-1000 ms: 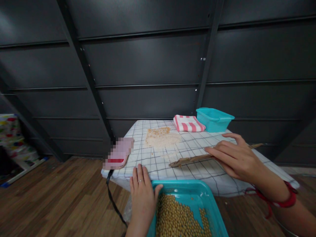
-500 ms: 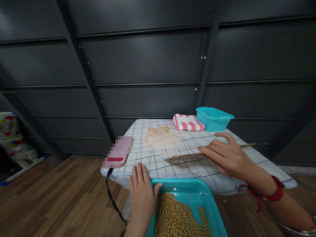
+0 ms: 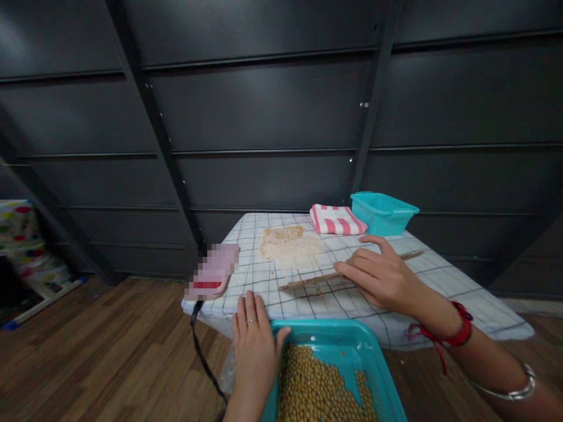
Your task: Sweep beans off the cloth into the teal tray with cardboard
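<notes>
Brown stick (image 3: 310, 282) pinched in right hand (image 3: 382, 278), left hand (image 3: 254, 351) flat over turquoise tray (image 3: 328, 324) edge, pixelated pink object (image 3: 215, 266)

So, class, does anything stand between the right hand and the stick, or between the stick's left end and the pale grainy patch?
Nothing visible does: the right hand holds the stick directly, and between its left end and the pale grainy patch lies only checked cloth with stray specks.

Slanting stick (image 3: 313, 281), teal tray (image 3: 325, 324) of beans (image 3: 319, 387)
</notes>
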